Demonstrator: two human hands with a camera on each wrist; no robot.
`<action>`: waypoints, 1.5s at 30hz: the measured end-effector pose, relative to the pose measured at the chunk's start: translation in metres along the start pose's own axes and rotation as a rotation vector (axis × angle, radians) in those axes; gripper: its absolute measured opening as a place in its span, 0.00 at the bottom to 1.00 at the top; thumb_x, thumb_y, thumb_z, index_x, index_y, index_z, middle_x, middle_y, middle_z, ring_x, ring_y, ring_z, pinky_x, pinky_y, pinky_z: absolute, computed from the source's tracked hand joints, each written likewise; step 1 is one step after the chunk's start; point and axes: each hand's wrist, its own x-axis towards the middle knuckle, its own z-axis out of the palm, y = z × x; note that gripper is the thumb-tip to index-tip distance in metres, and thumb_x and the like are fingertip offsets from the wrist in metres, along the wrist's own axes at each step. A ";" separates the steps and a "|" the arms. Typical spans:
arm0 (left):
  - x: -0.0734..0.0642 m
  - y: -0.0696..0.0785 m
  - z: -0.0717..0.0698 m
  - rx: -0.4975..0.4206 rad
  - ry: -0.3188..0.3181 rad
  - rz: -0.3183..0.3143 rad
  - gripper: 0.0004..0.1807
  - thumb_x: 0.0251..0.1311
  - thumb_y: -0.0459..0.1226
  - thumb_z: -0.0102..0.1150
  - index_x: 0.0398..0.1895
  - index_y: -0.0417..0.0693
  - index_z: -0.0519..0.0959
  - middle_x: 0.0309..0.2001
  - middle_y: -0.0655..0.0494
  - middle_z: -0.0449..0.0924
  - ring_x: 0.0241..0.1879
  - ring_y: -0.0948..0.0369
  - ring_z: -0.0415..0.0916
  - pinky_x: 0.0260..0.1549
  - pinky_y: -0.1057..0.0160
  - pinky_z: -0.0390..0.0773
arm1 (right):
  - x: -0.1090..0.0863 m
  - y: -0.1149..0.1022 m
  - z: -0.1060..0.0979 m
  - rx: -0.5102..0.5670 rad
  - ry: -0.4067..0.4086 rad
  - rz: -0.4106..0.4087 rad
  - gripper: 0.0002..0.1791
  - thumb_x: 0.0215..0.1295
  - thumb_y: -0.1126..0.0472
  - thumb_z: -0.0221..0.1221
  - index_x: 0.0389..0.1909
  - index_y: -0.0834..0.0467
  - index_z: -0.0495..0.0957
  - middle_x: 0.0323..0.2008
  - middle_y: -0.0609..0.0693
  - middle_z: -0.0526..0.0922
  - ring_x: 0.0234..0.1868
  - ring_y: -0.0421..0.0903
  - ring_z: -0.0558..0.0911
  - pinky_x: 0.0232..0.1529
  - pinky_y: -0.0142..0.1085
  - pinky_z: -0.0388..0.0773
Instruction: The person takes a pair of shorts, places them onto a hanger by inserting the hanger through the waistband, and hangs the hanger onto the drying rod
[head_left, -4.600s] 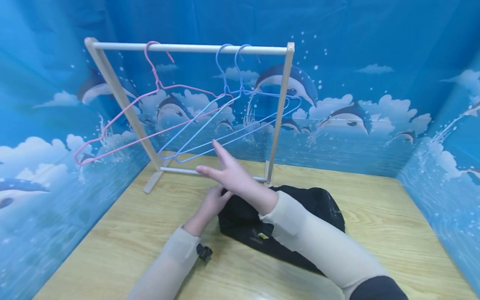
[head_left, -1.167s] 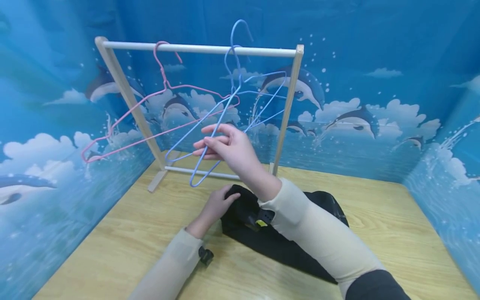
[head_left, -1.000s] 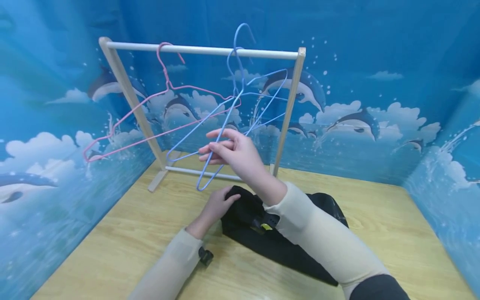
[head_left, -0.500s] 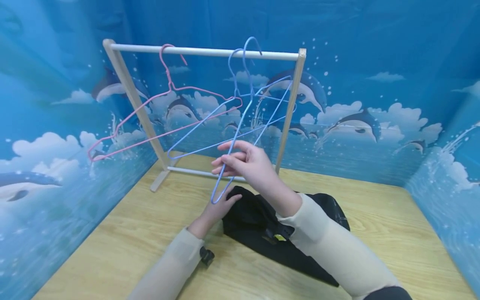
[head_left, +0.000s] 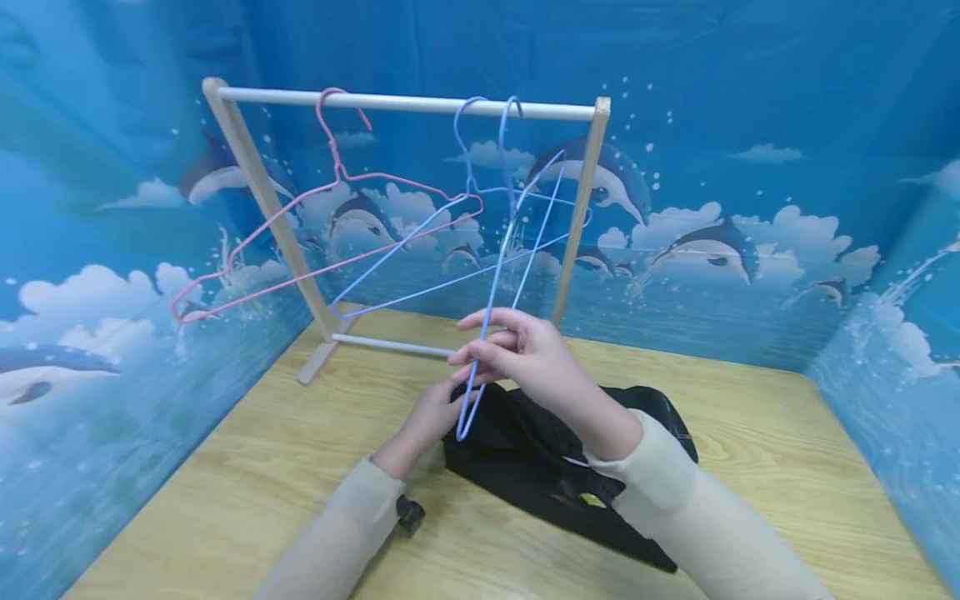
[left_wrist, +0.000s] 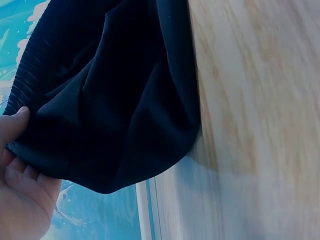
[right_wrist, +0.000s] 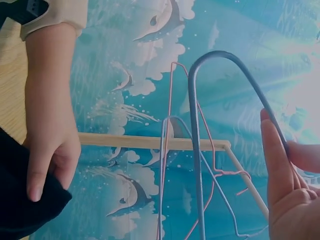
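Observation:
In the head view my right hand (head_left: 540, 358) holds a blue wire clothes hanger (head_left: 496, 279) near one lower corner, between thumb and fingers. Its hook overlaps the rack's rail in this view; I cannot tell whether they touch. My left hand (head_left: 427, 412) grips the left end of a black garment (head_left: 491, 454) lying bunched on the table. The left wrist view shows the thumb on the garment's gathered elastic edge (left_wrist: 25, 80), fingers beneath the cloth. In the right wrist view the hanger's rounded corner (right_wrist: 220, 53) stands close, the hand at right.
A clothes rack with a white rail (head_left: 405, 102) and wooden posts stands behind the hands. From the rail hang a pink hanger (head_left: 335, 158) and a second blue hanger (head_left: 470, 171). Dolphin-print curtains (head_left: 720, 250) enclose the wood-grain table (head_left: 787, 467).
My right hand has taken one blue hanger off the rail and drawn it down, right and nearer, turning it more edge-on. My left hand has stayed on the garment.

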 end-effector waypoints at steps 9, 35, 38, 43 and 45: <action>0.001 0.001 0.000 0.012 -0.023 -0.040 0.20 0.66 0.41 0.57 0.58 0.41 0.77 0.51 0.42 0.82 0.53 0.47 0.79 0.53 0.47 0.77 | -0.015 0.003 -0.008 -0.006 -0.001 0.049 0.17 0.72 0.65 0.52 0.58 0.65 0.70 0.42 0.65 0.85 0.37 0.44 0.87 0.45 0.42 0.84; 0.001 0.001 0.000 0.004 -0.037 -0.108 0.23 0.66 0.43 0.57 0.58 0.37 0.76 0.56 0.38 0.78 0.58 0.45 0.75 0.59 0.46 0.73 | -0.060 0.004 -0.029 -0.096 -0.031 0.098 0.20 0.72 0.60 0.54 0.56 0.71 0.69 0.43 0.69 0.83 0.38 0.45 0.88 0.44 0.42 0.85; 0.001 0.001 0.000 -0.001 -0.065 -0.133 0.26 0.67 0.44 0.56 0.61 0.35 0.73 0.59 0.37 0.76 0.61 0.44 0.72 0.61 0.46 0.71 | -0.065 0.004 -0.034 -0.121 -0.034 0.107 0.20 0.72 0.60 0.53 0.56 0.71 0.69 0.42 0.71 0.83 0.38 0.45 0.88 0.44 0.43 0.84; 0.001 -0.001 -0.001 -0.012 -0.099 -0.162 0.28 0.68 0.45 0.54 0.63 0.35 0.71 0.62 0.37 0.72 0.63 0.43 0.69 0.64 0.46 0.68 | -0.073 0.005 -0.043 -0.195 -0.017 0.103 0.18 0.72 0.61 0.52 0.55 0.71 0.70 0.40 0.68 0.84 0.38 0.44 0.87 0.43 0.42 0.85; 0.001 -0.001 -0.001 -0.011 -0.102 -0.169 0.28 0.68 0.46 0.54 0.64 0.35 0.70 0.63 0.37 0.72 0.64 0.43 0.69 0.64 0.46 0.68 | -0.077 0.006 -0.047 -0.224 0.004 0.101 0.17 0.72 0.61 0.52 0.54 0.71 0.71 0.40 0.67 0.85 0.37 0.43 0.87 0.42 0.39 0.85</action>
